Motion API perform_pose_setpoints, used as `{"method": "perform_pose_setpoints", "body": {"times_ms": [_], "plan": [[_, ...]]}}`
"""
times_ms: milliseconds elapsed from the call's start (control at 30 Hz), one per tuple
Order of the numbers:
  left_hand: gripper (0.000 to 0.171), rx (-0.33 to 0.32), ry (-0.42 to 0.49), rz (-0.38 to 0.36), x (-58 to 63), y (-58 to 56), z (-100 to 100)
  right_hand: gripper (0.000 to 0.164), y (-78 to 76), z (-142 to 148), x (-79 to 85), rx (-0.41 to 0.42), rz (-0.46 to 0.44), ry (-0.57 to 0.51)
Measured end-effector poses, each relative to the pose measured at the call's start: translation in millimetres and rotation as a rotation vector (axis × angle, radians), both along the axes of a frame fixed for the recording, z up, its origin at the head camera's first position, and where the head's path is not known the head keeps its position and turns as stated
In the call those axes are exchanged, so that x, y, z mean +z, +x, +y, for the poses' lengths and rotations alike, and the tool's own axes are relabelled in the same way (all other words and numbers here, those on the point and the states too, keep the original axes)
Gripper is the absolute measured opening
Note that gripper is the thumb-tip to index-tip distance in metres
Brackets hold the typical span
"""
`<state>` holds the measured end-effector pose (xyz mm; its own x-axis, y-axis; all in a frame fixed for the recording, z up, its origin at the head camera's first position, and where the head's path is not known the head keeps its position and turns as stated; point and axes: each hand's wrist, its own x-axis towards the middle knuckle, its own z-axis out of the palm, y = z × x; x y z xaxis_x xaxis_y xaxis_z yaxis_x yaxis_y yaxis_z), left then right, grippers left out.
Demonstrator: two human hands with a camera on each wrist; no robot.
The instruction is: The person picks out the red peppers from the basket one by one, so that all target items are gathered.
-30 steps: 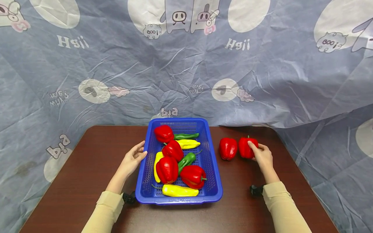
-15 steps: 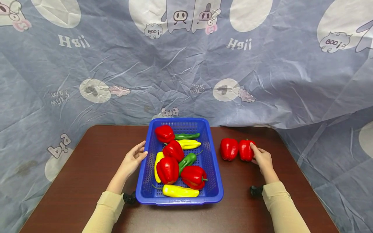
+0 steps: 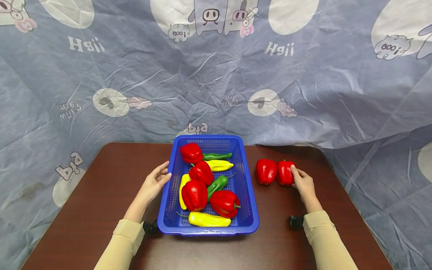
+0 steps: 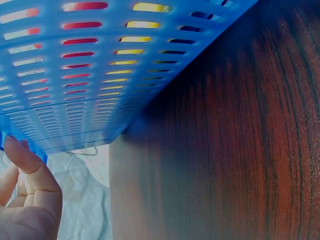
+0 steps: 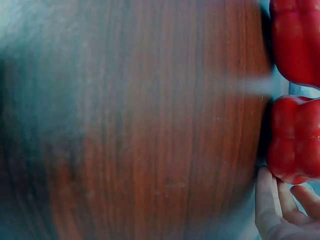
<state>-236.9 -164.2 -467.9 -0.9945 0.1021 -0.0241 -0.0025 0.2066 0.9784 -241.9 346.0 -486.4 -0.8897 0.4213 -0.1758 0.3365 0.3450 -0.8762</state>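
Note:
My right hand [image 3: 303, 185] is at the right side of a red bell pepper [image 3: 285, 173] on the table. In the right wrist view its fingers [image 5: 268, 200] are fairly straight, with their tips against the pepper's end. A second red bell pepper [image 3: 266, 171] sits just left of it, almost touching. My left hand [image 3: 153, 183] rests its fingertips at the left rim of a blue plastic basket [image 3: 251, 210]; the wrist view shows the thumb [image 4: 22, 155] by the rim. The basket contains several red bell peppers [image 3: 195, 195], yellow peppers [image 3: 209, 219] and green peppers [image 3: 217, 184].
The dark brown wooden table [image 3: 101, 202] ends at a hanging grey-blue cloth [image 3: 189, 75] with cartoon prints, which rises behind and beside it. Bare wood lies left of the basket and in front of the two peppers.
The right-hand bell pepper has shifted slightly left, up beside the other one, and turned a little. My right thumb has slipped from its front to its right side. The left hand stays put.

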Motion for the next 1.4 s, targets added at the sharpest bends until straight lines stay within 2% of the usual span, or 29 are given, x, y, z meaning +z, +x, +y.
{"method": "perform_pose_setpoints", "body": {"times_ms": [233, 367, 500, 733, 967, 1200, 1400], "plan": [[0.058, -0.005, -0.003, -0.007, 0.5, -1.7, 0.7, 0.081, 0.7, 0.3, 10.0, -0.030, -0.016, 0.157], [0.057, -0.003, 0.004, -0.001, 1.5, -2.2, 1.5, 0.077, 0.4, -1.2, 22.4, -0.044, 0.034, 0.233], [0.057, 0.003, 0.003, 0.004, 2.4, -2.3, 1.4, 0.075, 0.6, -11.8, 43.0, -0.034, 0.103, 0.282], [0.057, 0.001, -0.005, -0.010, 2.7, -2.5, -0.6, 0.070, 5.8, -48.2, 85.0, 0.085, 0.244, 0.310], [0.060, -0.014, -0.008, -0.028, 4.4, -1.0, -0.7, 0.065, 16.2, -87.8, 112.4, 0.201, 0.357, 0.230], [0.058, -0.004, -0.002, -0.022, 2.7, -0.9, -0.7, 0.064, 30.7, -123.2, 121.2, 0.367, 0.369, 0.142], [0.057, 0.011, -0.003, -0.024, 2.6, -0.3, 0.5, 0.070, 42.6, -151.2, 112.0, 0.507, 0.335, 0.184]]}}
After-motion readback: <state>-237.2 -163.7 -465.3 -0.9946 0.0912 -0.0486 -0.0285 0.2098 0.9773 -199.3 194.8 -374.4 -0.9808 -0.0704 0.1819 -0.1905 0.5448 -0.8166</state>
